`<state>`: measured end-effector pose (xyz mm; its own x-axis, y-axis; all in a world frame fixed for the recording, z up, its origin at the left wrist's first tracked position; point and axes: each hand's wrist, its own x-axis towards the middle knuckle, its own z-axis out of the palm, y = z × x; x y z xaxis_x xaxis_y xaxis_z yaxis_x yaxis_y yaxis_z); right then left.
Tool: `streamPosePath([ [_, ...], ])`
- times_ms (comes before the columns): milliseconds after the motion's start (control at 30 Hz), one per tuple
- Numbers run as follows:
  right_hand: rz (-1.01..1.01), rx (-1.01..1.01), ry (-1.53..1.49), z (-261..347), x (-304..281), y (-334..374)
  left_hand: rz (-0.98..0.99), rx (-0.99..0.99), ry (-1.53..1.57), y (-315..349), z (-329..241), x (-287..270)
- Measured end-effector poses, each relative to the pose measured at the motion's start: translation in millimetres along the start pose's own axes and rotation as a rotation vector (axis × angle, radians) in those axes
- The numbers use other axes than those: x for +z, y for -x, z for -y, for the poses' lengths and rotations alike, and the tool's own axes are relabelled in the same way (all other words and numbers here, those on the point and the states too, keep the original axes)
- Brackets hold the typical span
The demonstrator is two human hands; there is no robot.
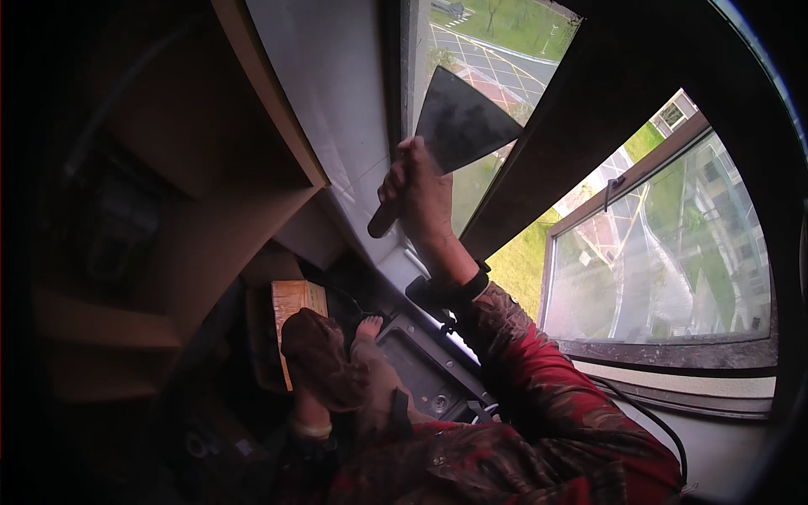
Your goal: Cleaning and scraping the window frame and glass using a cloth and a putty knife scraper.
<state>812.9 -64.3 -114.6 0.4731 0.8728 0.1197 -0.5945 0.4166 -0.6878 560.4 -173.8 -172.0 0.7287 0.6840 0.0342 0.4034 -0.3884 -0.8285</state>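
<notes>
My right hand [425,198] is raised in front of the window, its fingers closed round the handle of a putty knife [467,122]. The wide, dark blade points up and away, close to the glass pane [480,181]. Lower down and to the left, my left hand [311,412] carries a crumpled brown cloth [324,353]. The cloth covers most of that hand, so its fingers are hidden.
An open window sash [665,252] swings out on the right, beyond a dark frame post [572,126]. Wooden shelving [227,227] stands on the left. Below are an orange-topped box [296,296], a dark tray [421,370], my bare foot [369,326] and a black cable [656,421].
</notes>
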Motion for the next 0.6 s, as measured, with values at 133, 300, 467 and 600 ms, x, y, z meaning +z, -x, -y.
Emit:
streamPosePath([
  [133,-0.313,0.365,0.107,-103.5,-130.7,56.9,0.015,0.015,-0.014,4.9,3.3,8.2],
  [300,-0.337,0.571,0.306,-118.2,-156.4,109.9,0.036,0.021,-0.009,8.6,3.7,15.3],
  [467,-0.086,0.094,0.760,-55.3,-132.0,148.5,-0.046,0.021,0.031,-5.4,6.3,-7.7],
  [600,-0.178,0.120,0.505,6.1,-109.6,173.0,-0.125,-0.018,0.031,-19.7,25.6,-46.1],
])
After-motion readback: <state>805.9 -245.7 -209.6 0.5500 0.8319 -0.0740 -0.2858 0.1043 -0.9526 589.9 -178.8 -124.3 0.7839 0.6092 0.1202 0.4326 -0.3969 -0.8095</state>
